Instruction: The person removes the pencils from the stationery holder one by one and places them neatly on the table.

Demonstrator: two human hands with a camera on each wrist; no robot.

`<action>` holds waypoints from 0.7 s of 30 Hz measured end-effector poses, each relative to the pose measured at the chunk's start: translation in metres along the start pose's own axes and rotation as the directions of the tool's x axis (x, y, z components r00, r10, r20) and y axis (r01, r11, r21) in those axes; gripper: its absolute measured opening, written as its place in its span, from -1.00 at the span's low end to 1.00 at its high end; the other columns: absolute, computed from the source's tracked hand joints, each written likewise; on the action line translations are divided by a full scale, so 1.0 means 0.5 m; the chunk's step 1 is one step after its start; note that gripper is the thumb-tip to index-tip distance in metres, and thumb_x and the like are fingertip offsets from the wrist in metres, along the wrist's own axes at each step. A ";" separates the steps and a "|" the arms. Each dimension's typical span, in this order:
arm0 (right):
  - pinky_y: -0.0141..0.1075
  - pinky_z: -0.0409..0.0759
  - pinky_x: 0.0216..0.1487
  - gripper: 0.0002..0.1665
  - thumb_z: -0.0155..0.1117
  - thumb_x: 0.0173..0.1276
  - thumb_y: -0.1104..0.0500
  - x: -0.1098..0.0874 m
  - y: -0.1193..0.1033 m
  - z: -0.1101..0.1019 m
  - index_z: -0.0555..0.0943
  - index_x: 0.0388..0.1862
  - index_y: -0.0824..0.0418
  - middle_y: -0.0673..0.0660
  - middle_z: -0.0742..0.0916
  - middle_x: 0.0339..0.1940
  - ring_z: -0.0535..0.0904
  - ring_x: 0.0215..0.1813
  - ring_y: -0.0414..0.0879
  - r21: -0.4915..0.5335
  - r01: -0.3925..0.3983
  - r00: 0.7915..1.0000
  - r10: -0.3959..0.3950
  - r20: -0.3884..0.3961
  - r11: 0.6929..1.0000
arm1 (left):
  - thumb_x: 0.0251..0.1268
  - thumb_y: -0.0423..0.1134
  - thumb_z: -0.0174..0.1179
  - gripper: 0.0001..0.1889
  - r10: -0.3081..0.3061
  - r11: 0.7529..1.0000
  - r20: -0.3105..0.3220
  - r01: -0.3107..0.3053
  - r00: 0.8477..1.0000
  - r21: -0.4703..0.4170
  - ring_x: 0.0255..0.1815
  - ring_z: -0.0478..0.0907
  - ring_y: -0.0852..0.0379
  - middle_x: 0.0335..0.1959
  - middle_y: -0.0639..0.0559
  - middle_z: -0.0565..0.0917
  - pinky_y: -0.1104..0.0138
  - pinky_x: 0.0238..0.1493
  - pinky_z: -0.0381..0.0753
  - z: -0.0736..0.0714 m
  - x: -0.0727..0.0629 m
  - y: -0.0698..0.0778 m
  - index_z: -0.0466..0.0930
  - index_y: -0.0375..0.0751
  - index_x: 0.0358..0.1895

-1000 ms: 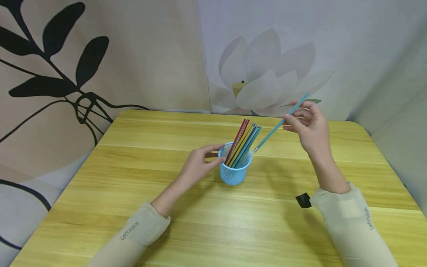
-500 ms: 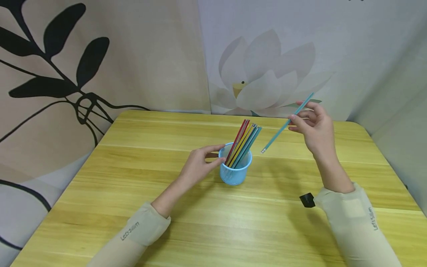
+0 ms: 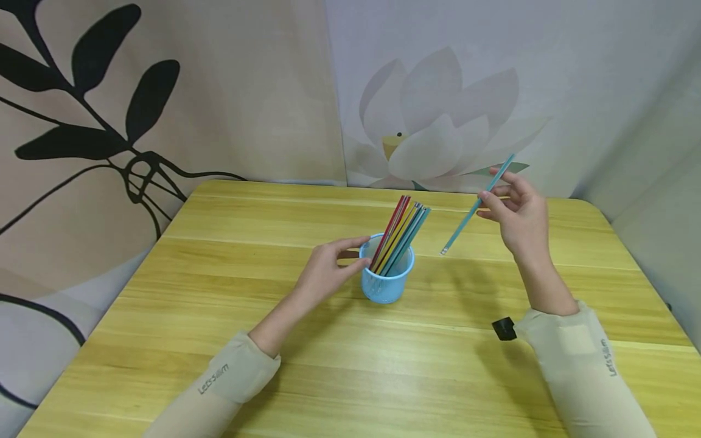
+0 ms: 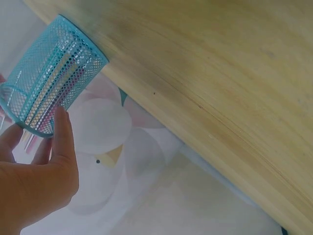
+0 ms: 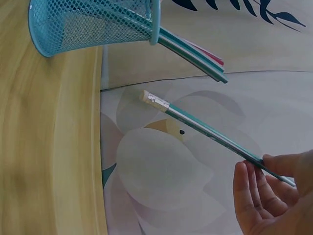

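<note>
A light-blue mesh pencil cup (image 3: pixel 383 289) stands on the table, holding a leaning bundle of red, yellow and teal pencils (image 3: pixel 402 237). My left hand (image 3: pixel 327 266) holds the cup at its rim from the left, thumb and fingers spread around the side. In the left wrist view, the fingers (image 4: pixel 62 134) lie against the mesh (image 4: pixel 54 73). Right of the cup, my right hand (image 3: pixel 517 216) pinches a teal pencil (image 3: pixel 471 213) between thumb and fingers. It slants in the air, its eraser end (image 5: pixel 154 99) pointing down toward the cup.
The wooden table (image 3: pixel 350 377) reaches back to a wall covering (image 3: pixel 274 91) printed with a pale lotus and dark leaves. A small black square piece (image 3: pixel 504 328) sits beside the right sleeve cuff (image 3: pixel 558 334).
The pencil in my right hand has moved right, away from the cup, its eraser end dropping slightly. My left hand and the cup have stayed in place.
</note>
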State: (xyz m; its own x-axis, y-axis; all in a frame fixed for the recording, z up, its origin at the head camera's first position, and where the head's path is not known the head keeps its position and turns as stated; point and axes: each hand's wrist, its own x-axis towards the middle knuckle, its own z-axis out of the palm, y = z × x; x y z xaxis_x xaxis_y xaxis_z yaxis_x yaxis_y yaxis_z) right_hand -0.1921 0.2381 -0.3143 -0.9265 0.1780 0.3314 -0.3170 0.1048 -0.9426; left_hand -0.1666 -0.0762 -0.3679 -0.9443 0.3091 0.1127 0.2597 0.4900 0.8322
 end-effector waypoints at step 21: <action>-0.51 0.72 -0.24 -0.45 0.20 0.45 0.34 0.002 0.044 0.002 0.46 0.40 0.21 -0.10 0.66 -0.33 0.66 -0.30 -0.34 -0.073 -0.069 0.998 0.069 -0.002 0.995 | 0.34 -0.20 0.31 -0.54 0.011 1.000 -0.006 -0.011 1.000 -0.006 0.08 0.71 -0.16 0.20 -0.19 0.66 0.17 0.00 0.77 0.000 -0.003 0.003 0.57 -0.16 0.29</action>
State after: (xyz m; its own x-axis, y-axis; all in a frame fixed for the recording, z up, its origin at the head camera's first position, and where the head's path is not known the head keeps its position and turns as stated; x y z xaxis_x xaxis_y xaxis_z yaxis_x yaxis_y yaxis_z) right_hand -0.2002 0.2396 -0.3346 -0.9457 0.1869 0.2661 -0.2371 0.1638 -0.9576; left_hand -0.1649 -0.0760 -0.3670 -0.9427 0.3092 0.1252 0.2688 0.4815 0.8342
